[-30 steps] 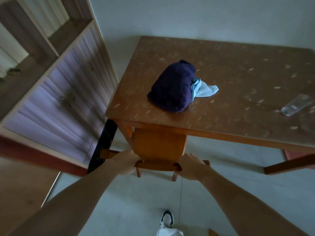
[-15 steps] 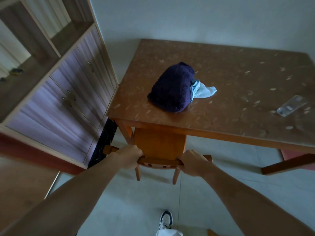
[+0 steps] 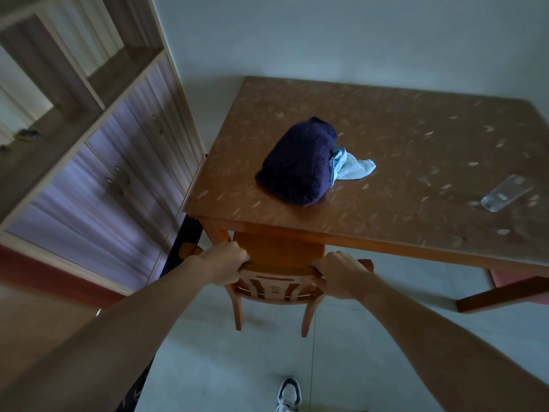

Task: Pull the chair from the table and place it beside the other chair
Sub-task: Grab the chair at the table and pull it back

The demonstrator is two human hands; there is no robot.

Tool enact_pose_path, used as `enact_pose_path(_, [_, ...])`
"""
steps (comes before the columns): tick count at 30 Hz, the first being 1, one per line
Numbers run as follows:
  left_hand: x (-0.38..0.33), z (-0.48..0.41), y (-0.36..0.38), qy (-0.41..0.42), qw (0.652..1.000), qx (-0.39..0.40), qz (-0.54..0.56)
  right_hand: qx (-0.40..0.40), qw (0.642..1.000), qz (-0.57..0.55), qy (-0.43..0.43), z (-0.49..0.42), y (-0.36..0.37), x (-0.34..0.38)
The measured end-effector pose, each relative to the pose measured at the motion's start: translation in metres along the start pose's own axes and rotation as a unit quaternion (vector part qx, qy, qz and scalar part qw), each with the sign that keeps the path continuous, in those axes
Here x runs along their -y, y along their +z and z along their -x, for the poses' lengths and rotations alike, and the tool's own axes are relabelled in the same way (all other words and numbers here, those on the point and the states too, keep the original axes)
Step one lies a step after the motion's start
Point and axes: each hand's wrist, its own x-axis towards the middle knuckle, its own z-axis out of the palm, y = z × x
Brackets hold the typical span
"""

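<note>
Along the left side of the room stands a tall wooden cabinet (image 3: 98,162) with purplish grain doors and open shelves above, close against the left edge of the brown leaf-patterned tabletop (image 3: 386,150). Tucked under the tabletop's near edge, close to its near-left corner, is the orange-brown wooden chair (image 3: 276,281): its seat is mostly hidden beneath the tabletop, while its slatted back and two rear legs stand out over the pale tiled floor (image 3: 237,367).

On the tabletop, toward the near-left corner, lies a dark navy bundle of fluffy cloth (image 3: 297,162) with a pale blue rag (image 3: 350,166) touching its right side. Near the right edge lies a clear plastic bottle (image 3: 502,196) on its side.

Both bare arms reach forward. The left hand (image 3: 222,263) has its fingers (image 3: 237,257) clenched over the left end of the chair's top rail, and the right hand (image 3: 341,278) has its fingers (image 3: 322,264) curled around the right end. A white sneaker (image 3: 288,394) shows at the bottom.

The step in hand appears to be the pull itself, only just begun, since the seat is not yet clear of the tabletop. Next the chair likely needs drawing straight back until it is free, then carrying or sliding toward the other chair, which cannot be surely made out here.
</note>
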Motion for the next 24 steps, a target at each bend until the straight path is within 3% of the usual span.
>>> enact_pose_path(13, [0.008, -0.009, -0.064, -0.032, 0.997, -0.067, 0.020, -0.024, 0.999, -0.003, 0.022, -0.013, -0.066, -0.007])
enact_pose_path(24, [-0.014, 0.010, -0.078, -0.006, 0.999, -0.030, 0.010, 0.001, 0.999, -0.029, 0.026, 0.023, -0.095, 0.001])
